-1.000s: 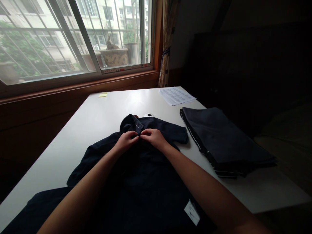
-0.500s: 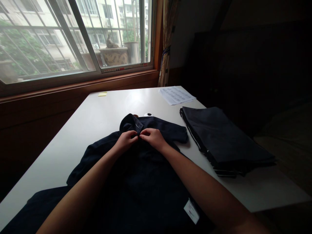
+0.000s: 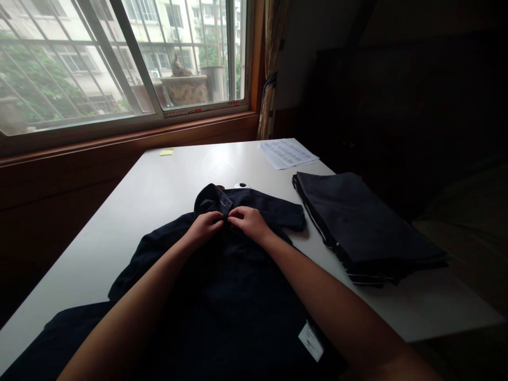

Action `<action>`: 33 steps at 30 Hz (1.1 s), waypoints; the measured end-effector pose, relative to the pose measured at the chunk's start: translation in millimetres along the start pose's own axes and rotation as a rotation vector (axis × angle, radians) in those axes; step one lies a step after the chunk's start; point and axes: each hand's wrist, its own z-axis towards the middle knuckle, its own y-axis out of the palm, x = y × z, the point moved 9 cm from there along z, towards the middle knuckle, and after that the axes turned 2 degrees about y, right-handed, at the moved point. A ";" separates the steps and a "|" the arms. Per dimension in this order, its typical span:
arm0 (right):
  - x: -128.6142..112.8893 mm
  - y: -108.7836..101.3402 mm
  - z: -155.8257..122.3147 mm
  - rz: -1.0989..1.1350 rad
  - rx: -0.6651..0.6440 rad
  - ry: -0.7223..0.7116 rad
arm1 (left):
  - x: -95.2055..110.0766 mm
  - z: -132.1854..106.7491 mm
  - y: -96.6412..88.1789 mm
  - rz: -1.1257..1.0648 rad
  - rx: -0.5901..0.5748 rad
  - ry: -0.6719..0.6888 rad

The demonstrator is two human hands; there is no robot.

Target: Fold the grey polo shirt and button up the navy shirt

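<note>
A dark navy jacket (image 3: 222, 307) with a stand-up collar lies spread over the near part of the white table (image 3: 130, 211). My left hand (image 3: 205, 226) pinches its front edge just below the collar (image 3: 208, 198). Close beside it, my right hand (image 3: 246, 221) pinches the opposite front edge, the two sets of fingertips almost meeting. Whatever small fastening may lie between the fingertips is hidden. One sleeve (image 3: 281, 209) stretches to the right past my right hand. A white label (image 3: 311, 341) shows on the cloth at the lower right.
Folded dark cloth pieces (image 3: 357, 222) are stacked on the table's right side. Printed sheets (image 3: 289, 153) lie at the far right corner, and a yellow note (image 3: 166, 152) at the far left. A white round object (image 3: 242, 186) sits behind the collar. Beyond the table is a barred window (image 3: 119, 63).
Both hands stay at the collar with only slight finger movement. The whole view has shifted very slightly.
</note>
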 end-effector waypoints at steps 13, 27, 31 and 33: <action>9.2 3.9 1.6 0.095 -0.050 0.095 | 7.5 -1.2 -3.3 0.007 0.001 0.007; 5.3 -3.7 5.5 -0.031 -0.026 0.025 | 23.6 -5.3 5.7 -0.266 -0.064 -0.022; 14.1 -10.0 6.3 0.084 -0.002 0.137 | 18.7 -3.9 -4.3 -0.251 -0.018 -0.036; 17.1 -16.1 6.5 0.128 0.035 0.176 | 14.0 -3.3 -11.5 -0.199 0.036 -0.043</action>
